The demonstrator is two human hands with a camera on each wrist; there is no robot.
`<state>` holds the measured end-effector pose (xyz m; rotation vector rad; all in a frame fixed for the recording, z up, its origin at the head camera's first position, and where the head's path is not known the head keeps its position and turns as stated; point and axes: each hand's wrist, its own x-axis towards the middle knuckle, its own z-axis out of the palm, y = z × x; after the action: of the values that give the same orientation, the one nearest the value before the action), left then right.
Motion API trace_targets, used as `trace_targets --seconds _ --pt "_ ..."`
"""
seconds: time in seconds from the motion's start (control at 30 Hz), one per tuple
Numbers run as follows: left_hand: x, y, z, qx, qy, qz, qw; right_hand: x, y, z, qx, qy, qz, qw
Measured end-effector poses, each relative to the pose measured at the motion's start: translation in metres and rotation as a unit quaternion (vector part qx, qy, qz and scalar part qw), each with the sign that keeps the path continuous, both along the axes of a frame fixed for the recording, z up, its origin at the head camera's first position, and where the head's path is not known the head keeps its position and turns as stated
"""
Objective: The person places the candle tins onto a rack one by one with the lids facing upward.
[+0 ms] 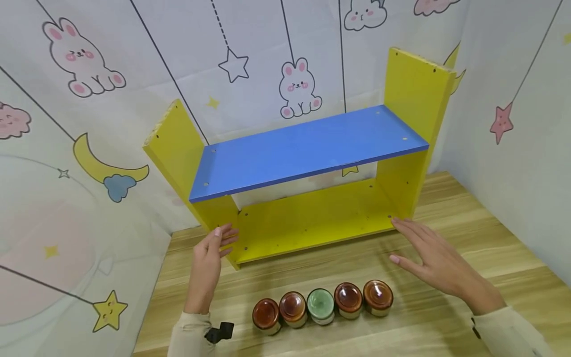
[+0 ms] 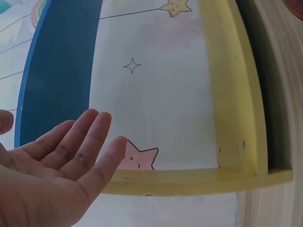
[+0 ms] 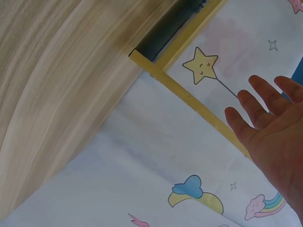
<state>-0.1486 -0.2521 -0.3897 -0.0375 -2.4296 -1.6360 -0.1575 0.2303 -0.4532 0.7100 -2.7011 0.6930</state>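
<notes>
A shelf unit with yellow side panels (image 1: 417, 94), a blue middle board (image 1: 308, 148) and a yellow bottom board (image 1: 308, 218) stands upright on the wooden table. My left hand (image 1: 208, 260) is by the lower left side panel, fingers extended and palm turned inward. Over the table near the lower right corner, my right hand (image 1: 439, 260) reaches forward with straight fingers. Neither hand holds anything. In the left wrist view, the left hand (image 2: 57, 175) overlaps the blue board; in the right wrist view, the right hand (image 3: 279, 132) has its fingers spread beside the yellow frame (image 3: 189, 99).
A row of short round jars sits in front of the shelf: one with a green top (image 1: 320, 303), several with red-brown tops (image 1: 349, 296). White cloth (image 1: 258, 29) printed with rabbits, stars and clouds hangs behind and at both sides of the wooden table (image 1: 473, 233).
</notes>
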Motion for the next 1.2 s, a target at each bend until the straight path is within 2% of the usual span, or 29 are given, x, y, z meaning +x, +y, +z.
trace_targets --seconds 0.2,0.33,0.6,0.73,0.9,1.2 --pt "-0.008 0.001 0.015 0.066 -0.025 0.013 0.9974 0.001 0.001 -0.002 -0.003 -0.003 0.0 1.0" --pt "-0.014 0.003 0.024 0.107 -0.042 0.007 0.9933 0.002 0.002 -0.003 -0.006 -0.007 -0.001 1.0" --pt "-0.027 0.004 0.041 0.195 -0.085 -0.042 0.9762 0.003 0.002 -0.005 -0.005 -0.023 0.001 1.0" --pt "-0.031 0.002 0.047 0.216 -0.096 -0.062 0.9696 0.004 0.002 -0.007 -0.005 -0.028 0.003 1.0" --pt "-0.035 0.002 0.054 0.234 -0.098 -0.089 0.9632 0.005 0.003 -0.008 -0.005 -0.029 0.003 1.0" --pt "-0.038 -0.001 0.063 0.299 -0.083 -0.129 0.942 0.005 0.002 -0.009 -0.005 -0.027 0.005 1.0"
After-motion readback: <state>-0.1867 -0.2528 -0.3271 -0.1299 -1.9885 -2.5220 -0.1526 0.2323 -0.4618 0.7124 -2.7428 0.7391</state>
